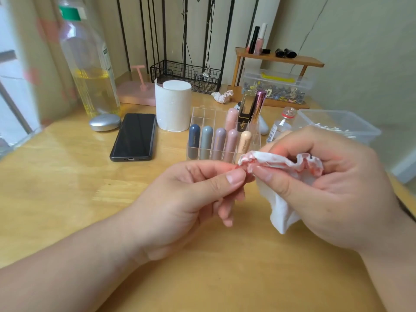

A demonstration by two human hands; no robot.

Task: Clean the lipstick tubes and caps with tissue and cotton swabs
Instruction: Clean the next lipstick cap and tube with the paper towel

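- My left hand (191, 194) pinches one small item (247, 174), mostly hidden; my right hand (333, 188) grips one stained tissue (281, 162).
- Five lipstick tubes (219, 143) fill one organizer's (203, 114) front row.
- Open counter (67, 188) at lower left.

The tissue (279, 162) was white with red and pink smears. The lipstick tubes (219, 143) were dark blue, grey, purple, pink and peach. The phone (134, 137) was black, the paper roll (173, 106) white and the worktop (67, 188) yellow wood.
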